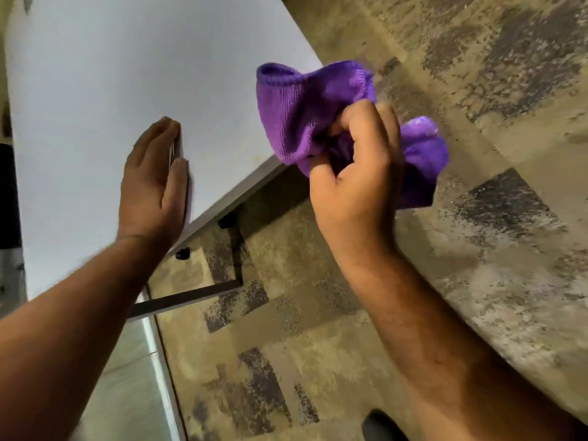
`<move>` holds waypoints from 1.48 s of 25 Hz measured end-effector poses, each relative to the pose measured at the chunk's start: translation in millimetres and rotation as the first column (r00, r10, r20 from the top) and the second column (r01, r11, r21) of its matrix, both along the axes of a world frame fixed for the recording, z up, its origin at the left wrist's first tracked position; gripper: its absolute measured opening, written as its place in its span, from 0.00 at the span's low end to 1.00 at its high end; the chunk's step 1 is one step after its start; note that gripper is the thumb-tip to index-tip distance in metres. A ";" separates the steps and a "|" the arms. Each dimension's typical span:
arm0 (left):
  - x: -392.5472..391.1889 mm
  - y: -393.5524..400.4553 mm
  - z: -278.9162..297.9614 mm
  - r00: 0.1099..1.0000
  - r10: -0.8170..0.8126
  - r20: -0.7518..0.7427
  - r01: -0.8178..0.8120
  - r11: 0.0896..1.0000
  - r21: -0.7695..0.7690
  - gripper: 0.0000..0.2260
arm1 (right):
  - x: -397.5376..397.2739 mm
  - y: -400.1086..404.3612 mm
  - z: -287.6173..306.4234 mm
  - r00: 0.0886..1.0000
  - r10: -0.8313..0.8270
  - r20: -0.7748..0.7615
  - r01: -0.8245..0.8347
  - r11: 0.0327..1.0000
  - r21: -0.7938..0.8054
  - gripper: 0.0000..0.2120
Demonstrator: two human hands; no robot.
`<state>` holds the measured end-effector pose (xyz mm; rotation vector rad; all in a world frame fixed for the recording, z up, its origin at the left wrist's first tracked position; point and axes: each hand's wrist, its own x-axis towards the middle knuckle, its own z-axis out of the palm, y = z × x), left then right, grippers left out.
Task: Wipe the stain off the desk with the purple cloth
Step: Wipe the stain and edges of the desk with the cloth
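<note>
To wipe well, you needed to bring the purple cloth (pixel 296 116) back over the tabletop (pixel 95 74) and press it flat on the stain. Your right hand (pixel 356 173) was squeezed tight around the bunched cloth, just past the tabletop's edge, above the floor. Your left hand (pixel 152 179) was flat and held nothing, resting near the edge.

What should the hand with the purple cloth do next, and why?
Probably bring the purple cloth down onto the desk. The right hand holds it bunched in the air, mostly past the desk's edge. A faint mark may lie near that edge, but it is hard to tell.
</note>
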<state>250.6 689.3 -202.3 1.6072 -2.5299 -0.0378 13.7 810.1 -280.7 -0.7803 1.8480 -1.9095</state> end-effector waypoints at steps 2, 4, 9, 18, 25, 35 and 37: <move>-3.8 2.1 2.5 1.000 0.014 -0.009 -0.014 1.000 0.010 0.24 | 23.2 0.7 5.5 0.994 0.111 0.004 -0.111 0.992 0.060 0.10; -6.9 0.6 3.1 0.999 0.026 -0.025 -0.026 0.999 0.022 0.24 | 53.8 3.1 11.0 0.972 0.229 0.050 -0.233 0.964 0.129 0.11; -0.6 0.2 2.0 0.998 0.046 -0.041 -0.044 0.998 0.038 0.23 | 112.6 -1.8 28.1 0.939 0.258 0.227 -0.299 0.939 0.172 0.11; -1.9 1.6 1.0 0.999 0.020 -0.034 -0.021 1.000 -0.022 0.23 | 51.6 42.5 13.2 0.610 0.169 0.774 0.013 0.975 -0.223 0.11; -0.2 1.2 -0.3 0.999 0.028 -0.031 -0.029 0.999 -0.034 0.23 | -35.9 21.9 16.5 0.372 0.279 0.886 0.249 0.889 -0.384 0.08; 0.8 -0.5 4.9 0.996 0.027 -0.080 -0.026 1.000 0.017 0.23 | -51.8 -62.4 35.6 0.961 -0.180 0.210 0.194 0.980 -0.047 0.11; 1.8 -2.1 5.7 0.996 0.017 -0.082 -0.014 0.999 0.040 0.24 | -52.1 -67.4 35.5 0.970 -0.238 0.046 0.239 0.971 -0.012 0.09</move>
